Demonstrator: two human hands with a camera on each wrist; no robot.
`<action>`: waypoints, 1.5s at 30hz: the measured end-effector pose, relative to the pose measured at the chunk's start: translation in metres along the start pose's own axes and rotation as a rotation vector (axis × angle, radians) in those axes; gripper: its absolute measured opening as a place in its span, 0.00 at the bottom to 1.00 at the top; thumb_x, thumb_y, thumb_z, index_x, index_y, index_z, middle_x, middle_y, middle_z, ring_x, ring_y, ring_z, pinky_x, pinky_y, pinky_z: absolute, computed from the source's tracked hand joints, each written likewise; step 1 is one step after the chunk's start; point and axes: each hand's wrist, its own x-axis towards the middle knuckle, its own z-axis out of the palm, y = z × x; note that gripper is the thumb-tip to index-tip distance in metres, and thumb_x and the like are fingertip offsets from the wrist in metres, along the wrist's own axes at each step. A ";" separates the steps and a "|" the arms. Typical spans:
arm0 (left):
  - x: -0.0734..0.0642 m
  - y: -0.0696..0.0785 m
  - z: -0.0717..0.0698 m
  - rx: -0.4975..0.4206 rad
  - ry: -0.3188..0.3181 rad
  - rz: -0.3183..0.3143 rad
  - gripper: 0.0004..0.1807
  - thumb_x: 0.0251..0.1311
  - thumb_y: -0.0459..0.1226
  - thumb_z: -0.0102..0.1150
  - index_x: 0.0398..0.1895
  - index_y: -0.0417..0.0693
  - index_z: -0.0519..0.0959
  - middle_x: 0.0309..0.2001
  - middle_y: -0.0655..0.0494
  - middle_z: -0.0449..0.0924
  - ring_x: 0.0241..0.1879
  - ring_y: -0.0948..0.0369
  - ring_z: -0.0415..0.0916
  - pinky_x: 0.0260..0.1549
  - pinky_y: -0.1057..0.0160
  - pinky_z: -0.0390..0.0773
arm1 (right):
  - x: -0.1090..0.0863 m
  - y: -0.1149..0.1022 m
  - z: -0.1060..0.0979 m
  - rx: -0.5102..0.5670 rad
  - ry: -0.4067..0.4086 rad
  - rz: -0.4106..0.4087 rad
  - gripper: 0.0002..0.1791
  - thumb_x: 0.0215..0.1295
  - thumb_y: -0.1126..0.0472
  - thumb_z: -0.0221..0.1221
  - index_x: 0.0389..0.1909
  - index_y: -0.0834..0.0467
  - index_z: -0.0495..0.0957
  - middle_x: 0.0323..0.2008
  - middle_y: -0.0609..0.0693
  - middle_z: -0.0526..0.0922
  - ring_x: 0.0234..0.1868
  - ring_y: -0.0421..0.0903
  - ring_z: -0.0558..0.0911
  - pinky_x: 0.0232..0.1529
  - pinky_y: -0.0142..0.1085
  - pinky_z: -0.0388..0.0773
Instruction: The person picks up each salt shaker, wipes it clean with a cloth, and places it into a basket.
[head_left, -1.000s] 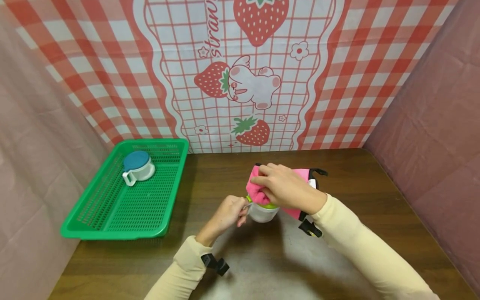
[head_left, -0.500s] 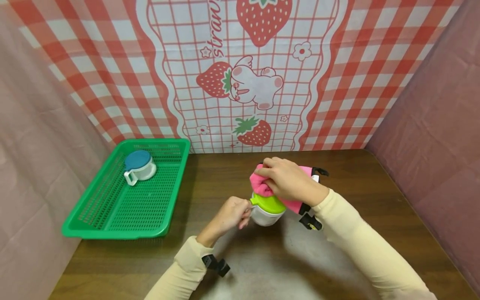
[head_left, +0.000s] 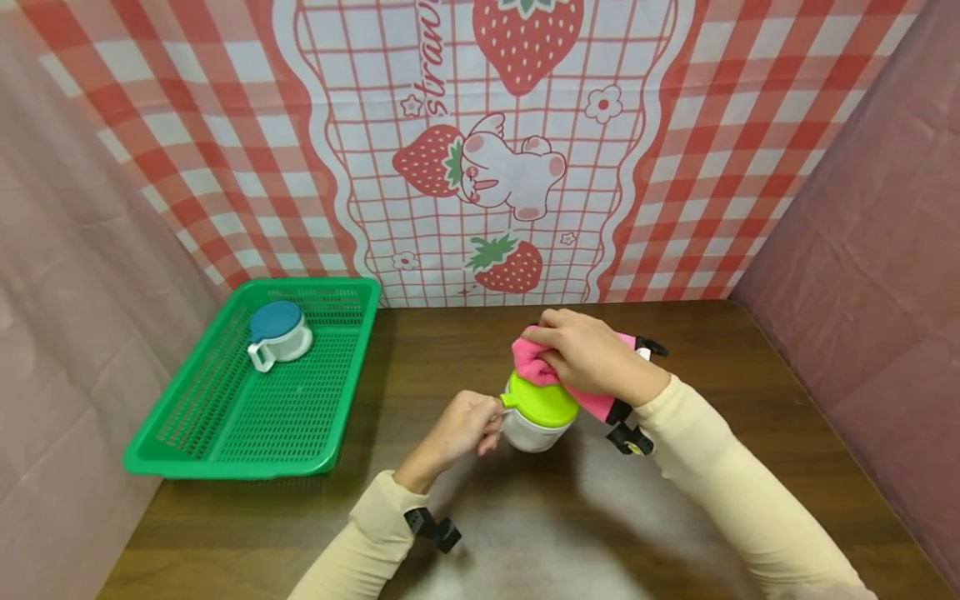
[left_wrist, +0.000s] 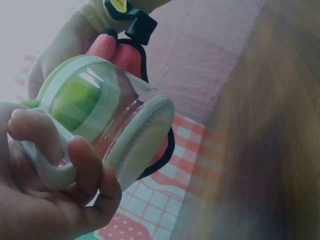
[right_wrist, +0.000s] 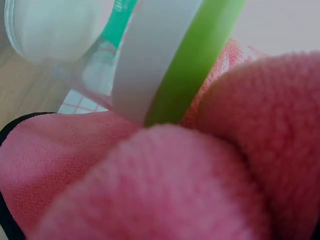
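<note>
In the head view my left hand (head_left: 468, 423) grips the handle (left_wrist: 52, 172) of a clear jar (head_left: 534, 435) with a lime-green lid (head_left: 543, 404). The left wrist view shows its fingers curled through that white handle, the jar tilted above the table. My right hand (head_left: 588, 350) holds a bunched pink cloth (head_left: 534, 364) with black edging against the lid's far side. Close up in the right wrist view, folds of the cloth (right_wrist: 165, 185) lie along the green lid rim (right_wrist: 200, 60). The right fingertips are hidden by the cloth.
At the left of the wooden table (head_left: 420, 350) stands a green plastic basket (head_left: 341, 400). Inside it sits a similar white jar with a handle (head_left: 288, 343) and a blue lid (head_left: 276, 320). A checked strawberry-print curtain (head_left: 517, 167) hangs behind the table.
My right hand and the cloth have slid right and away across the lid, so more of the green top shows. The jar has shifted slightly right; my left hand keeps its grip.
</note>
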 end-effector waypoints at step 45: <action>-0.006 -0.008 -0.019 -0.152 0.103 -0.002 0.20 0.59 0.34 0.35 0.08 0.44 0.56 0.04 0.64 0.59 0.09 0.65 0.64 0.19 0.67 0.68 | -0.026 0.001 -0.002 0.017 0.012 -0.018 0.14 0.56 0.66 0.65 0.45 0.56 0.84 0.28 0.47 0.73 0.29 0.42 0.70 0.29 0.34 0.68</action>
